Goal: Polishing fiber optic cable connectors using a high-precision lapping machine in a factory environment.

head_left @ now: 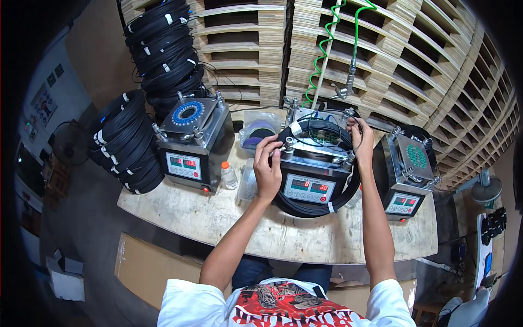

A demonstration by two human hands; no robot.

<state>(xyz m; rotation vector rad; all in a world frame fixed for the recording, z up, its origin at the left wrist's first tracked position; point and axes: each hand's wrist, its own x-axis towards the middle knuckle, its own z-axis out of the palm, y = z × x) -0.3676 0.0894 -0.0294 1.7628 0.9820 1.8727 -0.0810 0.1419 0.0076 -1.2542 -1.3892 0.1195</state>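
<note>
A coil of black cable (305, 209) bound with white ties hangs tilted against the middle machine (310, 188), a dark box with a lit red display and metal clamp posts on top. My left hand (268, 170) is closed around the coil's left side, close to a white tie and a clamp post. On the other side, my right hand (360, 139) grips the coil's upper right, its fingertips bent by a loose thin cable loop (318, 143) that lies over the machine's top. Part of that top is hidden behind the coil and the loop.
Left stands a machine with a blue ring of ports (188, 113); right, one with green ports (417, 155). Stacked black coils (163, 68) rise at the back left. A small orange-capped bottle (229, 177) stands on the wooden table (229, 223). A green air hose (327, 41) hangs above.
</note>
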